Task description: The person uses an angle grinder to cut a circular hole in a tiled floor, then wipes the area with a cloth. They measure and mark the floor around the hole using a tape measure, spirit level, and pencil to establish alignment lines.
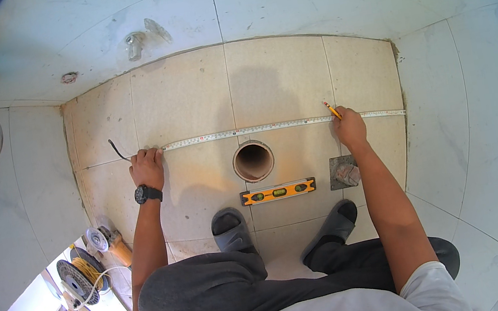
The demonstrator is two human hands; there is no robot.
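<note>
Beige floor tiles (182, 101) are crossed, just toward 12 o'clock from centre, by a white tape measure (283, 125) printed with a fine scale. Toward 5 o'clock a yellow spirit level (278, 192) is laid, any lettering unreadable. The tape's end at 9 o'clock is covered by the closed left hand (146, 167), palm hidden. At 3 o'clock a yellow pencil (335, 112) is gripped by the curled right hand (351, 127).

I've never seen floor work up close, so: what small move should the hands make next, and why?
Perhaps mark the floor with the yellow pencil beside the tape measure: the tape lies stretched across to the right wall, the left hand is at its visible left end, and the right hand holds the pencil right by it.
</note>
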